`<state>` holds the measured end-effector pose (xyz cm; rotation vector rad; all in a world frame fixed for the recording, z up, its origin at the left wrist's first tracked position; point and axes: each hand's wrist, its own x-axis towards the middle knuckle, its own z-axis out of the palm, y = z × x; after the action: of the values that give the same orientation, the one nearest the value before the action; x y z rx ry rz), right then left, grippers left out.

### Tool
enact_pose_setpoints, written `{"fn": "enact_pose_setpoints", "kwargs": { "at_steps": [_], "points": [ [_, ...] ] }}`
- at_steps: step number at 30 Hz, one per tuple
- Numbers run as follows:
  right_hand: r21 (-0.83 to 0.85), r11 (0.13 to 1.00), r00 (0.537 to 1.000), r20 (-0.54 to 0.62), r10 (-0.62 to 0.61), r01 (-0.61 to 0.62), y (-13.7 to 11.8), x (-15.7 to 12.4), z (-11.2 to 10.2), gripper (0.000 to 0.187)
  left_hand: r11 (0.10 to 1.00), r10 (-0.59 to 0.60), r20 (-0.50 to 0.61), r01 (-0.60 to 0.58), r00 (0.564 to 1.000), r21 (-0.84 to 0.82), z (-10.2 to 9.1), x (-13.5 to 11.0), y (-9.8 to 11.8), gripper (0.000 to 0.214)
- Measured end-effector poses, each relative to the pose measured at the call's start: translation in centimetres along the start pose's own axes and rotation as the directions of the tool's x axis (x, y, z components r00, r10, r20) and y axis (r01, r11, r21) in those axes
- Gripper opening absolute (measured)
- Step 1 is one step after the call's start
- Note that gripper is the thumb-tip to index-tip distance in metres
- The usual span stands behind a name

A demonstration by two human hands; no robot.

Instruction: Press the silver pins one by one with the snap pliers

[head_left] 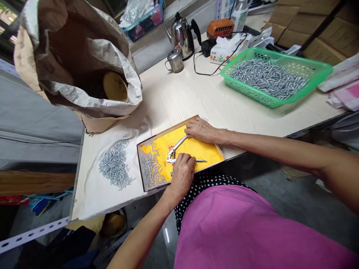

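A pair of silver spring pliers (178,144) lies over a shallow box (142,167) with a yellow lining, its two handles spread apart. My left hand (183,172) is closed around the lower handle near the pivot, and that handle's tip sticks out past the fingers. My right hand (201,130) has its fingers curled at the end of the upper handle, beside the box's far rim; its fingertips are partly hidden. Small metal pins (151,168) are scattered in the left end of the box. What the plier jaws hold, if anything, is too small to tell.
More pins lie in a pile (114,164) on a white cloth (92,194). A large open paper sack (78,104) stands at the back left. A green basket (252,98) of pins sits at the right. Behind are a metal kettle (181,35) and a lidded cup (176,61).
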<state>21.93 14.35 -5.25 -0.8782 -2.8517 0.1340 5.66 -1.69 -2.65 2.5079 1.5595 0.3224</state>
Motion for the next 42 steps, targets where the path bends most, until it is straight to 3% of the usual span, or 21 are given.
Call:
{"fn": "enact_pose_setpoints", "kwargs": {
  "at_steps": [3, 5, 7, 9, 11, 13, 19, 23, 27, 31, 34, 37, 42],
  "points": [
    [-0.042, 0.999, 1.000, 0.006, 0.025, -0.025, -0.4, -0.1, 0.1, 0.021, 0.984, -0.181, -0.125, 0.180, 0.976, -0.015, -1.4, -1.1, -1.1, 0.017],
    [-0.061, 0.997, 0.999, 0.003, 0.044, -0.043, -0.7, -0.4, 0.3, 0.021, 0.929, -0.360, -0.136, 0.367, 0.923, 0.036, -2.5, -1.8, -2.3, 0.022],
    [-0.067, 0.997, 0.999, -0.008, 0.044, -0.045, -0.8, -0.6, 0.5, 0.022, 0.850, -0.517, -0.042, 0.519, 0.855, 0.085, -3.3, -2.1, -3.6, 0.030],
    [-0.071, 0.997, 0.999, -0.031, 0.029, -0.031, -0.8, -0.8, 0.8, 0.021, 0.787, -0.617, 0.146, 0.610, 0.773, 0.096, -3.7, -1.8, -4.4, 0.034],
    [-0.072, 0.997, 0.997, -0.073, 0.005, -0.010, -0.7, -0.9, 1.1, 0.020, 0.762, -0.632, 0.320, 0.642, 0.706, 0.089, -4.0, -1.3, -4.8, 0.035],
    [-0.074, 0.997, 0.991, -0.129, -0.020, 0.010, -0.6, -1.1, 1.5, 0.020, 0.766, -0.612, 0.410, 0.636, 0.676, 0.095, -4.2, -0.7, -4.8, 0.032],
    [-0.059, 0.997, 0.979, -0.198, -0.057, 0.046, -0.4, -1.2, 2.5, 0.022, 0.788, -0.613, 0.375, 0.574, 0.696, 0.223, -6.2, 0.1, -5.0, 0.018],
    [-0.046, 0.998, 0.975, -0.216, -0.048, 0.039, -0.5, -1.3, 2.6, 0.024, 0.723, -0.689, 0.296, 0.654, 0.662, 0.223, -8.4, -0.2, -6.4, 0.018],
    [-0.030, 0.999, 0.975, -0.216, -0.040, 0.035, -0.6, -1.3, 2.6, 0.024, 0.680, -0.731, 0.182, 0.681, 0.657, 0.273, -10.3, -1.5, -10.8, 0.026],
    [-0.014, 0.999, 0.976, -0.214, -0.032, 0.030, -0.8, -1.3, 2.5, 0.022, 0.562, -0.781, -0.033, 0.725, 0.623, 0.398, -11.0, -2.9, -17.0, 0.032],
    [0.003, 1.000, 0.974, -0.224, -0.020, 0.022, -0.8, -1.3, 2.5, 0.021, 0.542, -0.778, -0.042, 0.703, 0.627, 0.461, -10.4, -3.6, -20.6, 0.034],
    [0.005, 1.000, 0.973, -0.231, -0.019, 0.021, -0.8, -1.2, 2.5, 0.020, 0.569, -0.765, -0.003, 0.677, 0.644, 0.466, -9.5, -3.9, -22.4, 0.031],
    [-0.063, 0.998, 0.980, -0.196, -0.025, 0.013, -0.8, -1.1, 2.5, 0.021, 0.581, -0.762, 0.015, 0.674, 0.647, 0.457, -9.1, -4.0, -23.7, 0.026]
  ]
}}
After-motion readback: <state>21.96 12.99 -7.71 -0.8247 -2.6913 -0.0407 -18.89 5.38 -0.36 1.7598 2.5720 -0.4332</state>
